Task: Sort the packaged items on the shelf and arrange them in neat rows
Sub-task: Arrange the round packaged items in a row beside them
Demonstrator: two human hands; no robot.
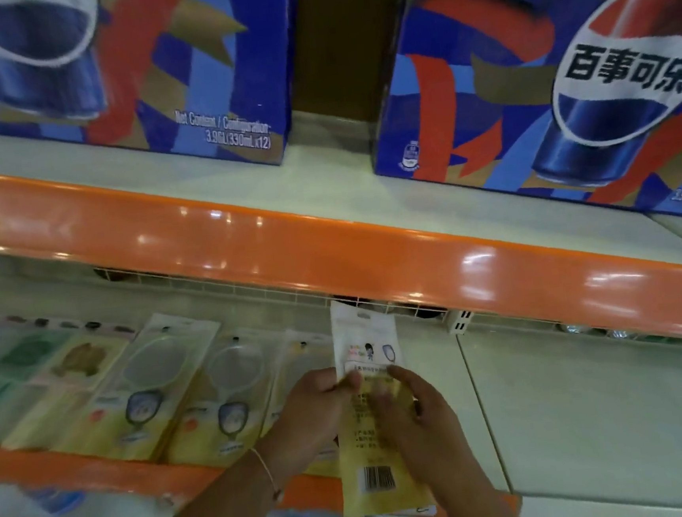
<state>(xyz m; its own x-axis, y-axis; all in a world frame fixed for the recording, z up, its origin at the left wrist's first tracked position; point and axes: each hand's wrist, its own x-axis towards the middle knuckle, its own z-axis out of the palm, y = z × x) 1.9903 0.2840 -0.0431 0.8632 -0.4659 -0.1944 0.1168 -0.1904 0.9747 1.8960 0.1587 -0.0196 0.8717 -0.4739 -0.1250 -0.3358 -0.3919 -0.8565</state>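
A flat white-and-yellow packet [363, 347] with a barcode on its back stands upright above the middle shelf [591, 409]. My left hand [312, 417] pinches its left edge with thumb on the front. My right hand [414, 412] holds its right side, fingers curled over the packet's face. Left of my hands, several similar yellow packets [136, 387] with round clear windows lie side by side in a row on the shelf. More packets [22, 360], greenish and pale, lie further left, blurred.
Two large blue cola cartons [542, 75] [117, 71] stand on the upper shelf, behind an orange shelf edge [330, 247]. A white wire rail [292, 291] runs under it. The shelf's right part is bare white board. A lower orange edge [102, 473] crosses bottom left.
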